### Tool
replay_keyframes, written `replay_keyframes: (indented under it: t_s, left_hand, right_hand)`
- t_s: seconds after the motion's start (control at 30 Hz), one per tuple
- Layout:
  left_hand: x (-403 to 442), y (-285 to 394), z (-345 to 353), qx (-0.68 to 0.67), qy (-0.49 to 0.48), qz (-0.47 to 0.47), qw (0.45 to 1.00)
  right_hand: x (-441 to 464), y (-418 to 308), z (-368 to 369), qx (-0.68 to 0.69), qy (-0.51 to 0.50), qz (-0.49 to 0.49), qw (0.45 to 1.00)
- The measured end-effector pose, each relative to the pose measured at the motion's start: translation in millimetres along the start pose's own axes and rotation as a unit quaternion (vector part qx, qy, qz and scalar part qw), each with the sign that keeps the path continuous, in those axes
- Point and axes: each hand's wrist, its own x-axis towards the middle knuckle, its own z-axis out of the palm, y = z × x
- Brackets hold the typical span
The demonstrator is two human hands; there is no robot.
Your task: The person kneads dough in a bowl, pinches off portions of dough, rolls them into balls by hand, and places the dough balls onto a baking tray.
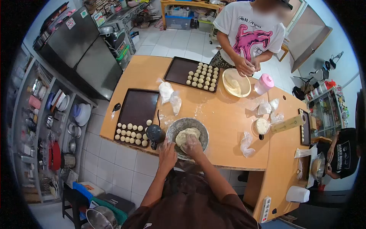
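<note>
A floured metal mixing bowl (205, 132) stands at the table's near edge, directly in front of me. Inside it lies a lump of pale dough (187, 135). My right hand (193, 147) reaches into the bowl with its fingers pressed into the dough, so the fingertips are partly hidden. At the bowl's left rim my left hand (167, 152) is closed on the edge, steadying it. Just left of that hand sits a dark, round kitchen device with a cord (155, 133). Beyond it, a dark baking tray (138, 105) carries rows of small dough balls (133, 134) at its near end.
Across the table (225, 131) a person (249, 34) works over a cream basin (248, 89), beside another tray (177, 68) of dough balls. Flour bags (166, 92), a pink-lidded jar (263, 84) and a tub (261, 126) stand around. Another person (343, 152) is at right.
</note>
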Motion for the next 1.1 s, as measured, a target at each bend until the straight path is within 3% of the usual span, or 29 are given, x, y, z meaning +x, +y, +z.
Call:
replay_keyframes:
  t_s: [0.1, 0.2, 0.3, 0.4, 0.5, 0.6, 0.83, 0.87, 0.97, 1.07, 1.1]
  left_hand:
    - [-2.9, -6.6, 9.6, -0.015, 0.009, 0.006, 1.0]
    - [-5.8, -10.7, 16.2, -0.031, 0.02, 0.012, 0.999]
    - [-4.2, -6.1, 12.8, -0.042, 0.021, 0.007, 0.999]
    - [-3.0, -5.3, 6.6, -0.048, 0.011, -0.001, 0.999]
    - [-1.1, -2.7, 2.1, -0.053, -0.005, -0.012, 0.999]
    - [-2.4, -1.1, -0.1, -0.064, -0.005, -0.025, 0.998]
    - [-5.8, -6.0, 6.9, -0.066, -0.016, -0.008, 0.998]
    - [-4.6, -6.5, 12.6, -0.068, -0.009, -0.002, 0.998]
    - [-3.1, -0.4, 15.2, -0.117, 0.037, 0.008, 0.992]
    - [0.1, 12.4, 7.2, -0.164, 0.071, 0.013, 0.984]
    - [-1.6, 9.4, 12.9, -0.167, 0.063, 0.005, 0.984]
  right_hand:
    - [-3.0, -4.9, 3.0, 0.029, 0.022, 0.056, 0.998]
    - [-16.3, -32.5, -13.4, -0.004, 0.063, -0.034, 0.997]
    - [-17.3, -22.7, -13.9, -0.012, 0.041, -0.071, 0.997]
    - [-2.2, -43.1, -16.7, -0.224, -0.083, -0.064, 0.969]
    - [3.4, -28.6, 10.9, -0.254, -0.093, -0.032, 0.962]
    - [4.0, -18.4, -1.0, -0.064, -0.022, -0.012, 0.998]
    - [28.8, 35.6, -28.0, 0.157, -0.11, 0.066, 0.979]
    - [17.7, 30.3, -29.1, 0.234, -0.147, 0.153, 0.949]
    - [-13.4, -1.2, -11.5, 0.12, -0.036, 0.012, 0.992]
    - [-18.8, -39.5, 10.0, -0.012, 0.049, 0.071, 0.996]
    - [-16.8, -41.8, 2.5, -0.048, 0.033, 0.011, 0.998]
